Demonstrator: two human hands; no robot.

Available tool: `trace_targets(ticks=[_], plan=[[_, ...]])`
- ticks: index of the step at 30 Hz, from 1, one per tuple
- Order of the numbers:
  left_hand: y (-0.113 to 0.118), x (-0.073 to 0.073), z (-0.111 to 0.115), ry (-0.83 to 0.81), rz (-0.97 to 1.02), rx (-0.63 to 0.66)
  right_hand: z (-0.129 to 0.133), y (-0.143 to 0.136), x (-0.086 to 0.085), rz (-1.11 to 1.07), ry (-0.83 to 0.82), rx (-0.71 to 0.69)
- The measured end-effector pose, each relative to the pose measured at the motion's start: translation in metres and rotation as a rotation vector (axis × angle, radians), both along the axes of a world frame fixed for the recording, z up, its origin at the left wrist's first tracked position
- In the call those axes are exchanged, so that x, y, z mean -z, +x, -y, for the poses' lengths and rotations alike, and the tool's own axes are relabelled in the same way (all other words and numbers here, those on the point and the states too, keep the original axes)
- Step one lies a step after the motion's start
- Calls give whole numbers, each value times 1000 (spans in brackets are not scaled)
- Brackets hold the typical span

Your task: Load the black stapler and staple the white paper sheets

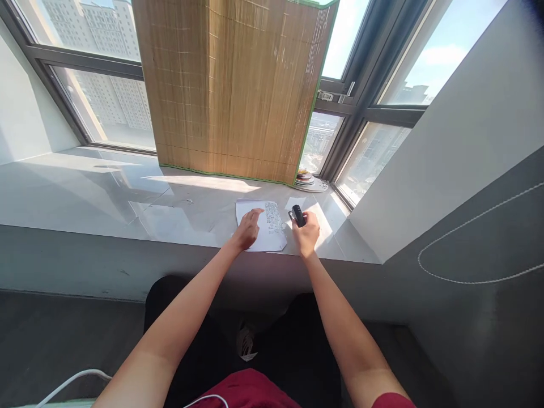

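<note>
The right hand (308, 233) is closed around a small black tool that looks like a stapler (299, 216), its far end raised and clear of the fingers, a hold that seems meant to leave the working end free; the left hand (250, 229) grips nothing that I can see, its index finger stretched out over the paper (266, 242) and the other fingers partly curled, probably to steady the sheet or mark a place on it; the paper lies flat on the windowsill (199, 221) at its front edge, between the person's arms, presumably for easy reach, with dense writing or print on its right part, too small to read; the stapler is just beside the paper's right edge; farther back, near the window corner, stands a small stack of round pieces (305, 180), partly behind the hanging blind (233, 96), which covers the middle of the window and likely cuts the glare, though sunlit patches reach the sill on both sides.
</note>
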State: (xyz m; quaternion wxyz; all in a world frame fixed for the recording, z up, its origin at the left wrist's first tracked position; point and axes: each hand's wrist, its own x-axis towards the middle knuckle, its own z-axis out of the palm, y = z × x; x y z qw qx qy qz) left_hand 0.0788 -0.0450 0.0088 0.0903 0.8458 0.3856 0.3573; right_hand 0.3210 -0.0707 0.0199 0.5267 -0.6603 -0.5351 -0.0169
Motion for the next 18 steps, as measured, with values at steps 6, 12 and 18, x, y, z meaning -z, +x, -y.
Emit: trace_targets(ticks=[6,12,18], plan=[[-13,-7,4,30,121,-254,-32,-94,-16,153,-293,-220],[-114,-18,-10,-139,-240,-510,-21,-106,-10,212,-360,-236],[-242,-16,-28,-398,-549,-580,13,-32,4,164,-348,-104]])
